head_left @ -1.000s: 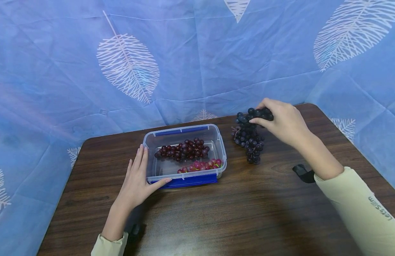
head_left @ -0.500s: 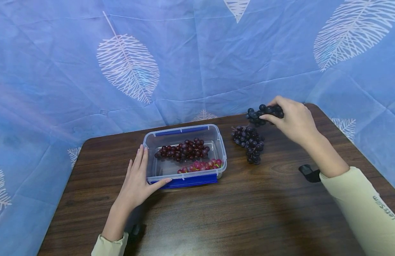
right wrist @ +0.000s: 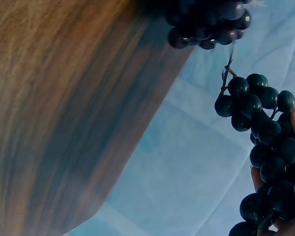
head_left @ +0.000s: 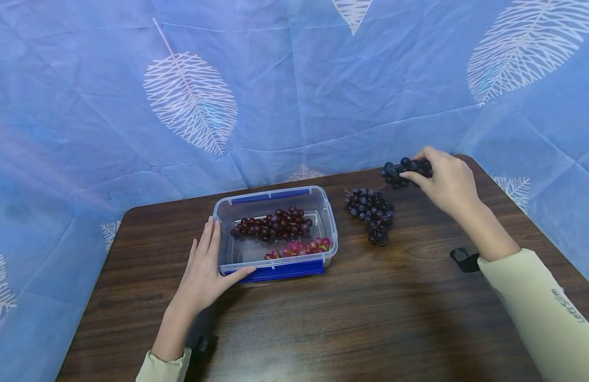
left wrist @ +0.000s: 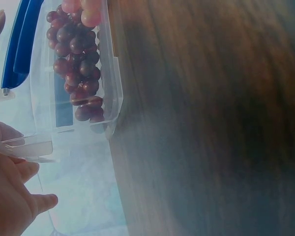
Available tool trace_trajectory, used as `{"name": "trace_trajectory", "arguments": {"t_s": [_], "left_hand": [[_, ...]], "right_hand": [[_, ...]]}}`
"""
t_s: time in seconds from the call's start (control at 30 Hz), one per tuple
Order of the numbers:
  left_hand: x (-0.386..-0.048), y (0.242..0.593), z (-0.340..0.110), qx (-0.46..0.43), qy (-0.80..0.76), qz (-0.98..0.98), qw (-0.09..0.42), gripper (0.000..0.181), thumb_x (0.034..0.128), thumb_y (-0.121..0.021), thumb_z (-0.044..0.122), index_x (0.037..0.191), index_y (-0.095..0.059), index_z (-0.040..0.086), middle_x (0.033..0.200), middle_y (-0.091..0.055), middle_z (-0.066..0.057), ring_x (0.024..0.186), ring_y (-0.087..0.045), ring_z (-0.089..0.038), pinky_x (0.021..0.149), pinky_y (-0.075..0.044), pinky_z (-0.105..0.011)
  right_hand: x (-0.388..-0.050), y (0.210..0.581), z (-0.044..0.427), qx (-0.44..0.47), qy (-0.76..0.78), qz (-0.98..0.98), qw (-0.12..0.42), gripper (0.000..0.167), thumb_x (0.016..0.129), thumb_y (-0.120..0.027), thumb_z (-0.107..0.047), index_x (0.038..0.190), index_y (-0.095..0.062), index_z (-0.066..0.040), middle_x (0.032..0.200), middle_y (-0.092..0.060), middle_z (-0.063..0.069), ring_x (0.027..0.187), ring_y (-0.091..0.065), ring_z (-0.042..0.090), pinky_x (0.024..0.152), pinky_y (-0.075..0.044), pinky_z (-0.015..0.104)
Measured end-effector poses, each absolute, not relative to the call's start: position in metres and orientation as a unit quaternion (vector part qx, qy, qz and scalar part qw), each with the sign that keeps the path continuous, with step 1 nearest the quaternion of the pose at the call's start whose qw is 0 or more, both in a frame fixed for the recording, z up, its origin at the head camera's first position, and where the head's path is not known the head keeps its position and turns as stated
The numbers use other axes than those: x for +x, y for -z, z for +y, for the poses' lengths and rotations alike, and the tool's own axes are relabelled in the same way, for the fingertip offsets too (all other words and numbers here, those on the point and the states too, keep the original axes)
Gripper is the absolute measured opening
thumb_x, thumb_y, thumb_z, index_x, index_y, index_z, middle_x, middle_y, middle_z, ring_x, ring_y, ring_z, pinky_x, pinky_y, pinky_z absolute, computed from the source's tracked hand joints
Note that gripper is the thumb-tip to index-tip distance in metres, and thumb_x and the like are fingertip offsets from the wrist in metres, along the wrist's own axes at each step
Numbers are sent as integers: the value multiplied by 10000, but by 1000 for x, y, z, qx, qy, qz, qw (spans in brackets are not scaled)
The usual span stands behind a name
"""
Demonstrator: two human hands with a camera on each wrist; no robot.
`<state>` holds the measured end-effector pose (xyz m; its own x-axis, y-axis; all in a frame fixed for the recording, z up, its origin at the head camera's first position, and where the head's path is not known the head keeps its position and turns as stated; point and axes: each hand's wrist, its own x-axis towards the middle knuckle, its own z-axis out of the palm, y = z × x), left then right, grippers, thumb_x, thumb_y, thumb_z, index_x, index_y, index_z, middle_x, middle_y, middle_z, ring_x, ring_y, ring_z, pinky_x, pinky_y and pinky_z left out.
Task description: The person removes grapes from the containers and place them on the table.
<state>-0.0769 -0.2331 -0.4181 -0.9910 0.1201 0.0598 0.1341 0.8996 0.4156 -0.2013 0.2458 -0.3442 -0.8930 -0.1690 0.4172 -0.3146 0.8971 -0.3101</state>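
Observation:
My right hand (head_left: 449, 183) pinches a bunch of black grapes (head_left: 393, 174) near the table's back right edge; in the right wrist view the black bunch (right wrist: 269, 132) hangs with a thin stem at its end. Just left of it lies a dark purple bunch (head_left: 370, 208) on the table. With straight fingers, my left hand (head_left: 199, 270) rests against the left side and front left corner of a clear container (head_left: 333, 233) with blue clips. Inside are a dark red bunch (head_left: 275, 224) and, at the front, a smaller pink-red bunch (head_left: 299, 248).
The brown wooden table (head_left: 323, 329) ends at the back against a blue cloth (head_left: 265, 95) with white leaf prints. A black strap (head_left: 465, 261) is by my right wrist, and another dark item (head_left: 200, 345) shows by my left wrist.
My right hand has moved to the right with the black bunch, away from above the dark purple bunch, which is now more fully in sight. My left hand has not moved.

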Motion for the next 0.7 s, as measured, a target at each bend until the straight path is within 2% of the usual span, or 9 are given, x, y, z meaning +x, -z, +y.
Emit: {"name": "trace_trajectory", "arguments": {"t_s": [0.47, 0.7], "left_hand": [[-76, 418, -234, -71, 213, -974, 25, 1270, 875, -735, 698, 1700, -4, 67, 1778, 37, -157, 1624, -104, -430, 1264, -108, -698], [-76, 419, -235, -73, 214, -974, 29, 1272, 871, -739, 697, 1701, -6, 70, 1777, 30, -165, 1626, -87, -426, 1259, -108, -707]], "right_hand": [[-213, 367, 261, 87, -169, -962, 198, 409, 965, -801, -215, 1208, -629, 66, 1034, -704, 349, 476, -416, 236, 480, -304, 395], [-220, 389, 269, 86, -150, -960, 222, 398, 945, -820, -205, 1147, -634, 84, 959, -698, 350, 520, -539, 329, 500, -398, 480]]}}
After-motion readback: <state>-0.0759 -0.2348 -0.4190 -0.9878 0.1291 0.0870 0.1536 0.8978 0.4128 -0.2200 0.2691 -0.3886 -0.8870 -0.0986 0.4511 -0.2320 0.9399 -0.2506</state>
